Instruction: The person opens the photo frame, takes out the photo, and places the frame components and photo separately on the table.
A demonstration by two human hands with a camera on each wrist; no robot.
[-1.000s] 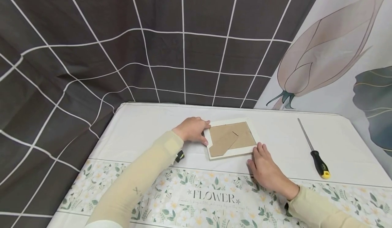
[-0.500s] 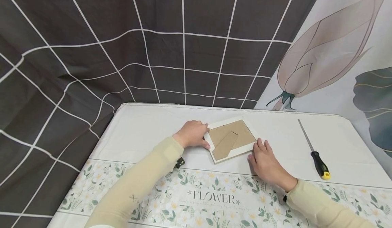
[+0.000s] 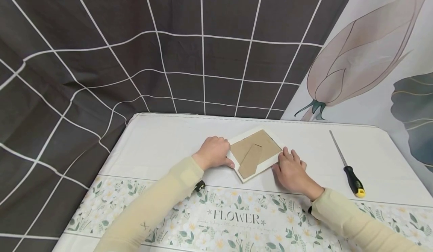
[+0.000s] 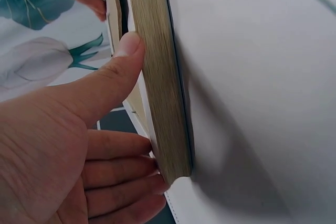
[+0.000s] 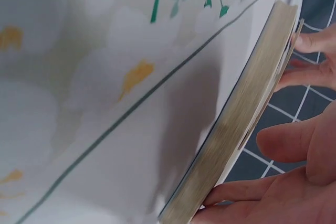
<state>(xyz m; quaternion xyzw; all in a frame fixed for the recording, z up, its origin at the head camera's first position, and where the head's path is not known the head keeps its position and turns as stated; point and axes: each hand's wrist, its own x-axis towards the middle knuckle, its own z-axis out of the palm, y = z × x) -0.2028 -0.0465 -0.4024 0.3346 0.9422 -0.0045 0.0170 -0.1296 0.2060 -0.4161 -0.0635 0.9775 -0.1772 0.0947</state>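
Note:
A picture frame [image 3: 267,163] lies face down on the white tablecloth, set at an angle. Its brown backing board [image 3: 268,143] faces up, with a folded stand leg [image 3: 251,161] across it. At the left end, my left hand [image 3: 214,152] holds the frame. In the left wrist view, the thumb lies over the frame's side [image 4: 160,77] and the fingertips meet it farther along. My right hand [image 3: 291,171] touches the right corner with its fingertips. In the right wrist view, the right thumb stands apart from the frame's side [image 5: 239,98].
To the right lies a screwdriver [image 3: 353,180] with a black and yellow handle, its shaft pointing away from me. A floral band [image 3: 236,222] reading FLOWER crosses the tablecloth in front. Behind the table hangs a dark grid curtain [image 3: 223,56].
The frame has turned counterclockwise on the table, its near left corner swinging toward me. My left hand has shifted slightly nearer, and my right hand slightly away, both staying at the frame.

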